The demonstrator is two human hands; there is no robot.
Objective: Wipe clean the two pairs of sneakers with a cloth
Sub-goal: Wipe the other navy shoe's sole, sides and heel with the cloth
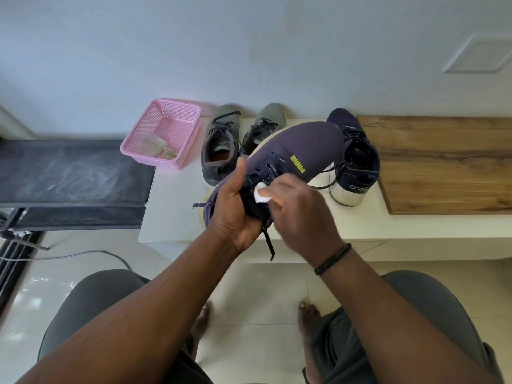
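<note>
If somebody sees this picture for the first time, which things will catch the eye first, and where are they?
In the middle, the left hand grips a navy sneaker above the white ledge, while the right hand presses a small white cloth near its laces. Behind, at the left, a pink basket holds a crumpled rag; beside it stand the grey sneakers, and the second navy sneaker stands at the right.
</note>
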